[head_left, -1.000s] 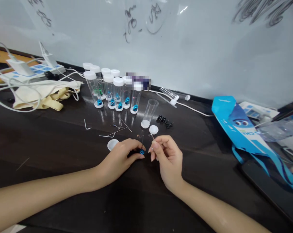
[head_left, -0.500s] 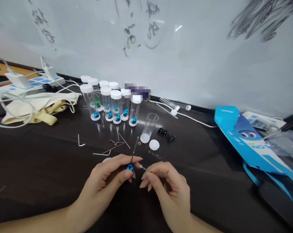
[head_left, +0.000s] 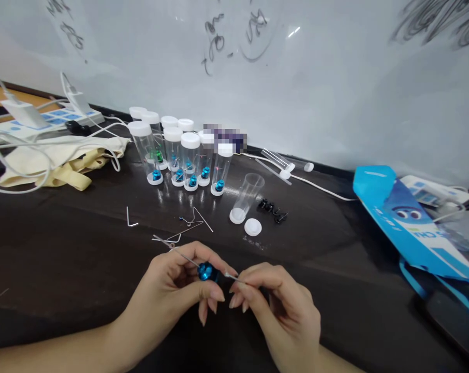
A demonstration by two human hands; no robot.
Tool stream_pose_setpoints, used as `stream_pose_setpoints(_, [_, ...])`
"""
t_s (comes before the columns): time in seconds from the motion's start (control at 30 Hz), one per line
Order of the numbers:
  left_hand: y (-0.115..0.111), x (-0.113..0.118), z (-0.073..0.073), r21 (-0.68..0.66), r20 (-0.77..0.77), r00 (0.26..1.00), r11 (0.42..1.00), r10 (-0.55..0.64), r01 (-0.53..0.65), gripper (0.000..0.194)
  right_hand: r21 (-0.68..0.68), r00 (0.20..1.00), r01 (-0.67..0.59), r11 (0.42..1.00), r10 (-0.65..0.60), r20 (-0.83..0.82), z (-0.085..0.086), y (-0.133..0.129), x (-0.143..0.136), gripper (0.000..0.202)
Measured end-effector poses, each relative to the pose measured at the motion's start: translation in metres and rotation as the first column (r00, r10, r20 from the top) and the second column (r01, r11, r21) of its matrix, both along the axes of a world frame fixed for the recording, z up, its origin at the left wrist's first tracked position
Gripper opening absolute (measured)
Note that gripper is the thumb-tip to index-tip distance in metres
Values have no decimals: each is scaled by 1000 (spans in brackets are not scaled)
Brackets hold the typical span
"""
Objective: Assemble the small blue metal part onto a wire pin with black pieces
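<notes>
My left hand [head_left: 170,290] has its fingers closed round a shiny blue metal piece [head_left: 205,271], small and roundish. A thin metal rod [head_left: 180,253] sticks out of this piece toward the upper left. Close beside it, my right hand [head_left: 283,303] pinches a slim silver rod [head_left: 232,276], whose small end points at the blue piece. Whether the two touch I cannot tell. Beyond the hands lie an L-shaped hex key [head_left: 130,220] and some bent wires [head_left: 195,220].
Several white-capped clear tubes [head_left: 190,160] with blue or green pieces stand behind. An uncapped tube [head_left: 248,197], a white cap [head_left: 253,227] and small black parts [head_left: 272,210] are right of them. A cloth bag [head_left: 63,160] lies left, a blue package [head_left: 409,223] right.
My left hand has turned the blue piece, so its rod now leans left instead of standing nearly upright. My right hand has shifted slightly right with the silver rod. The camera view has moved slightly.
</notes>
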State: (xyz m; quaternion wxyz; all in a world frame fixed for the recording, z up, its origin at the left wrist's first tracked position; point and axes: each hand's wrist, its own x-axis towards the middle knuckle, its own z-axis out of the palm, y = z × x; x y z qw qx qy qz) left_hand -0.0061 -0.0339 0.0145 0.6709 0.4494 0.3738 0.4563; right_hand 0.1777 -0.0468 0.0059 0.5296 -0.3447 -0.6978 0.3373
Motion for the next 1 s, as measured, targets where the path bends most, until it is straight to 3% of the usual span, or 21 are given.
stream_pose_setpoints(0.13, [-1,2,-4,-33,-5,1000,999,-3,3,21,2,1000,8,1000,-8,-19,1,1,-1,21])
stream_pose_setpoints(0.27, [-1,2,-4,-35,-48,999,999,-18,17,17,-11,1000,11,1000,-11,-19,1,2,-1,19])
stream_pose_setpoints(0.5, [6,-1,2,119,-94,995,992,-26,37,11,-15,1000,6,1000,-6,-22,-1,1,0,18])
stream_pose_setpoints(0.63, [8,-1,-1,131,-21,999,991,-38,41,19,-21,1000,10,1000,-11,-6,0,0,0,17])
stream_pose_setpoints(0.77, [7,-1,-3,122,104,993,991,-57,44,14,-17,999,24,1000,-24,26,3,1,0,16])
stream_pose_setpoints(1.0, [5,-3,-4,129,81,994,990,-67,56,10,-32,995,78,996,-76,62,4,2,-1,13])
